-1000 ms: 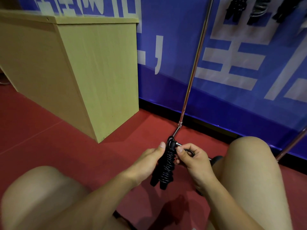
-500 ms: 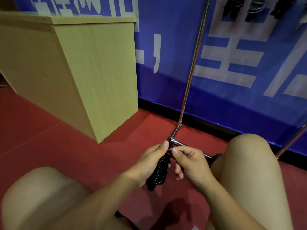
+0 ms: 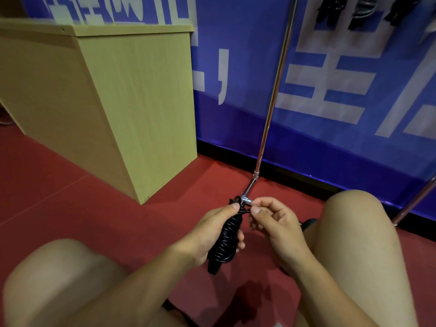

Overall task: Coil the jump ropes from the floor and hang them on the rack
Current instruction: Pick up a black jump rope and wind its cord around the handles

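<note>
While the person crouches with both bare knees in view, the left hand (image 3: pixel 207 234) is wrapped around a black jump rope bundle (image 3: pixel 225 241), the cord wound tightly round the handles into a fat, tapering roll. The thumb lies along the upper side of the roll and the fingertips show on its far side, so the grasp is closed firmly on it. The bundle is held off the red floor (image 3: pixel 70 197), tilted, its lower end pointing down toward the person and its upper end close to the metal joint at the foot of the rack (image 3: pixel 271 109). The right hand (image 3: pixel 276 223) sits just beside the top of the bundle, thumb and forefinger pinched narrowly together at the loose end of cord there; whether the cord is actually caught between them cannot be told. The rack's thin chrome upright rises from the floor against a blue banner (image 3: pixel 236 67) with white lettering, and dark bundles (image 3: pixel 332 8) hang near its top edge. A light wooden cabinet (image 3: pixel 132 102) stands left of the rack on the floor.
</note>
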Available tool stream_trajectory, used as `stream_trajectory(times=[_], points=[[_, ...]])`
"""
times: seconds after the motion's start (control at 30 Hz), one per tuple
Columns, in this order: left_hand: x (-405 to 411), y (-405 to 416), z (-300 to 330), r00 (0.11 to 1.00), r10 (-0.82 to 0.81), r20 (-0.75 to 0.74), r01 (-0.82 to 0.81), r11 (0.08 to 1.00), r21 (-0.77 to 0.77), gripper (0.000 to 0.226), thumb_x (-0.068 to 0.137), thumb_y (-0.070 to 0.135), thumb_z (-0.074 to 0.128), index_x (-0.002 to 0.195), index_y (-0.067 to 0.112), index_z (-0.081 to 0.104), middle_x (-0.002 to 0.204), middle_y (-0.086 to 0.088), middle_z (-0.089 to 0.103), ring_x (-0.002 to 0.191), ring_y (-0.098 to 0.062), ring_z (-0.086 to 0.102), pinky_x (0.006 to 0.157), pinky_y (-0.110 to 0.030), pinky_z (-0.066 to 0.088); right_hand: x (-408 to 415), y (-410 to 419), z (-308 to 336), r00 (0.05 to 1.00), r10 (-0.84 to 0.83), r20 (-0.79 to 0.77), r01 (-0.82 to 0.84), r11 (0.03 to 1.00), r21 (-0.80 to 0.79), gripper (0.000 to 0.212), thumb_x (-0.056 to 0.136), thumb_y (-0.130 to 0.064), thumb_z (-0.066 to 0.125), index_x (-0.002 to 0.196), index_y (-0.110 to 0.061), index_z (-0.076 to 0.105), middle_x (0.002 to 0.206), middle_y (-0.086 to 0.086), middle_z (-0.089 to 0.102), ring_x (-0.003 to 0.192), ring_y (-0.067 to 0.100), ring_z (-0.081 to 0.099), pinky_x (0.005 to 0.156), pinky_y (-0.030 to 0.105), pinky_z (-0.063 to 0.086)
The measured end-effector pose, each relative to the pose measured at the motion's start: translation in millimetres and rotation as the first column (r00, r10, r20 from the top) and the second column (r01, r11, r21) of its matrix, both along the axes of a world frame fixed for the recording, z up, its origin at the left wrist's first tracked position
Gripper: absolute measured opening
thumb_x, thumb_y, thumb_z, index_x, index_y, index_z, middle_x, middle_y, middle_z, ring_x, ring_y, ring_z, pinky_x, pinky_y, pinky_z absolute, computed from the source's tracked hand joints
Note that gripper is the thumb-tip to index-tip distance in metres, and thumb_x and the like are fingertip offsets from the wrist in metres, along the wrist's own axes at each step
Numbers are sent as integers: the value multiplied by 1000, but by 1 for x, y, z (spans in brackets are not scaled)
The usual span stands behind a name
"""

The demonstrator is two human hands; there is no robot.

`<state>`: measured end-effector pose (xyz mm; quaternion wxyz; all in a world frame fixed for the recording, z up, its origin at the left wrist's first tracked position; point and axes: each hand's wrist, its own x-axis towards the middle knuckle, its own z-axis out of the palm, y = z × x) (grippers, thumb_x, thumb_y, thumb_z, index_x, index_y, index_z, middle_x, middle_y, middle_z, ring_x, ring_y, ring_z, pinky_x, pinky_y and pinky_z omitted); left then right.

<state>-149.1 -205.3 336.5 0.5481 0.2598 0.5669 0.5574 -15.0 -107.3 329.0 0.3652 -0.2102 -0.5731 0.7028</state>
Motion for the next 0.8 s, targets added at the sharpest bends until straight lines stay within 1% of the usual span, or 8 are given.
stream_trajectory(times=[0.17, 0.3, 0.37, 0.43, 0.53, 0.67, 0.73, 0.8], points=[[0, 2, -1, 1000, 11, -21, -11, 1000, 2, 30, 98, 40, 56, 110, 14, 63, 85, -12, 65, 65, -30, 63, 62, -34, 49, 2, 0, 0, 999, -22, -34, 24, 997, 77, 32, 81, -5, 72, 110, -8, 57, 82, 11, 70, 78, 16, 65, 78, 25, 54], [-3, 1, 1, 994, -9, -106, 12, 999, 31, 37, 101, 39, 51, 117, 7, 61, 83, -10, 63, 65, -26, 62, 61, -32, 49, 2, -1, 0, 997, -68, -23, 69, 995, 66, 23, 80, 1, 69, 100, -6, 63, 84, 10, 76, 81, 14, 71, 77, 22, 55], [-2, -1, 2, 983, -44, -177, 52, 998, 41, 35, 103, 35, 47, 120, 7, 59, 82, -10, 64, 67, -25, 61, 64, -31, 50, 3, 1, 1, 995, -100, 13, 98, 991, 93, 19, 78, -2, 71, 97, -8, 68, 84, 10, 76, 79, 13, 70, 75, 22, 56], [1, -3, 2, 972, -71, -225, 84, 995, 47, 28, 104, 33, 46, 116, 11, 59, 82, -10, 64, 70, -26, 60, 69, -32, 50, 4, 3, 0, 992, -112, 63, 103, 986, 131, 21, 78, -11, 72, 99, -9, 73, 89, 11, 76, 79, 14, 68, 76, 26, 56], [3, -6, 4, 959, -97, -266, 114, 992, 48, 20, 102, 34, 47, 107, 18, 59, 82, -8, 64, 71, -24, 61, 71, -32, 50, 5, 5, -4, 986, -78, 149, 53, 984, 170, 22, 85, -13, 69, 106, -10, 75, 99, 11, 76, 88, 17, 68, 84, 35, 54], [2, -8, 7, 929, -133, -346, 153, 988, 30, 19, 103, 32, 47, 108, 17, 57, 83, -6, 65, 72, -22, 62, 71, -31, 51, 5, 3, -6, 985, -45, 166, 30, 995, 92, 24, 83, -24, 66, 102, -17, 78, 97, 17, 74, 84, 20, 63, 80, 37, 52], [3, -9, 8, 917, -151, -369, 171, 985, 21, 18, 104, 28, 45, 108, 16, 57, 82, -6, 64, 72, -23, 62, 67, -29, 51, 5, 4, -6, 991, 3, 137, -2, 1000, -10, 23, 81, -24, 68, 99, -14, 78, 94, 18, 74, 82, 23, 63, 74, 32, 54], [3, -9, 10, 919, -163, -359, 185, 982, 27, 16, 104, 26, 45, 104, 19, 59, 78, -1, 65, 69, -23, 61, 63, -28, 50, 4, 5, -6, 996, 68, 59, -59, 986, -155, 30, 74, -30, 80, 96, -10, 76, 91, 18, 72, 76, 22, 63, 66, 27, 54]])
